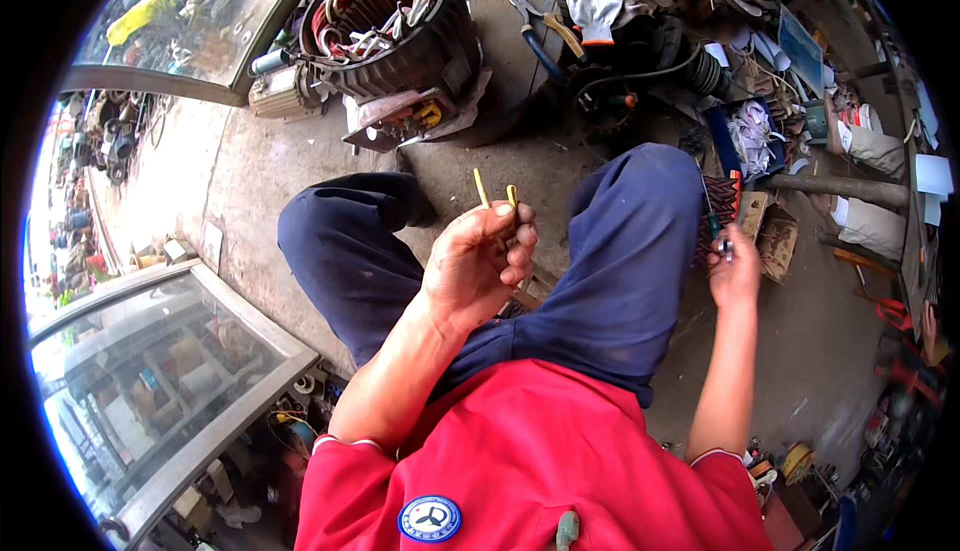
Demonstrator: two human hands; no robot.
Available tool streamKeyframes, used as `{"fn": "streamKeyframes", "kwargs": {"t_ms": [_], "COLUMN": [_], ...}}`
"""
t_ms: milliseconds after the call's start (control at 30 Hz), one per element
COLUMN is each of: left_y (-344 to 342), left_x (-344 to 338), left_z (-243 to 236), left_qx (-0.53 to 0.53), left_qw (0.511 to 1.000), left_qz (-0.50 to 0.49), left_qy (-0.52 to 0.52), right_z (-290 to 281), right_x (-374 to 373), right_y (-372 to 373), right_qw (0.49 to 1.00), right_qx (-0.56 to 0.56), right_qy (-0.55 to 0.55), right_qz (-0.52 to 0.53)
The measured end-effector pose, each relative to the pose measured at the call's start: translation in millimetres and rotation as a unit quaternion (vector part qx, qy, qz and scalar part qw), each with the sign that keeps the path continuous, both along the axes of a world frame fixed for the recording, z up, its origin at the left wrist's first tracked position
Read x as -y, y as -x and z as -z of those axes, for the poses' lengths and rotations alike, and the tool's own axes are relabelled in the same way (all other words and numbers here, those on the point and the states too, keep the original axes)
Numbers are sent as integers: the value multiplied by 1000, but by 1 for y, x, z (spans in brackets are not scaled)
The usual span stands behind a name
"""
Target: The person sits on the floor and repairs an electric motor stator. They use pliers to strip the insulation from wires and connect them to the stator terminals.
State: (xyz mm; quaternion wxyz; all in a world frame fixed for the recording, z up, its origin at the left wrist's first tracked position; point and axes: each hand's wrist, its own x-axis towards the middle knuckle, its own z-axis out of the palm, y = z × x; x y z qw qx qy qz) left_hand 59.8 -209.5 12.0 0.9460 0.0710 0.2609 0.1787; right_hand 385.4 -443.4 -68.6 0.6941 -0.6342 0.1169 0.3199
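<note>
In the middle, my left hand [478, 261] is closed on two short yellow pieces [482, 187], thin like wire or sleeving, their ends sticking up above my thumb. At the right, my right hand [730, 266] is closed around a thin tool with a teal handle [714, 226], its narrow shaft pointing up; a small shiny metal part shows at the fingers. Just beside that hand are an orange-edged case [734, 189] and an open cardboard box [775, 241]. My bent knees lie on either side of the hands.
A motor housing with red and white windings [390, 71] stands ahead beside pliers [540, 26] and a white glove [595, 6]. Cluttered parts and tools line the right. A glass-paned frame [170, 381] is at lower left, a wooden bar [840, 189] at right.
</note>
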Motion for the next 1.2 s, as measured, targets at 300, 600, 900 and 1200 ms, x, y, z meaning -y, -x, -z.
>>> {"fn": "streamKeyframes", "kwargs": {"t_ms": [300, 600, 900, 1200], "left_y": [9, 38, 48, 50], "left_x": [-12, -23, -27, -27], "left_z": [-12, -21, -18, -17], "left_qx": [32, -11, 23, 25], "left_qw": [997, 988, 980, 978], "left_qz": [-2, -51, -38, -55], "left_qy": [-75, -147, -195, -200], "right_z": [-149, -143, -158, -161], "right_x": [-62, -71, -75, -73], "right_y": [128, 175, 167, 168], "right_qw": [873, 699, 668, 666], "right_qx": [53, -224, -136, -122], "right_qy": [-153, -162, -117, -121], "right_qz": [-459, -659, -722, -726]}}
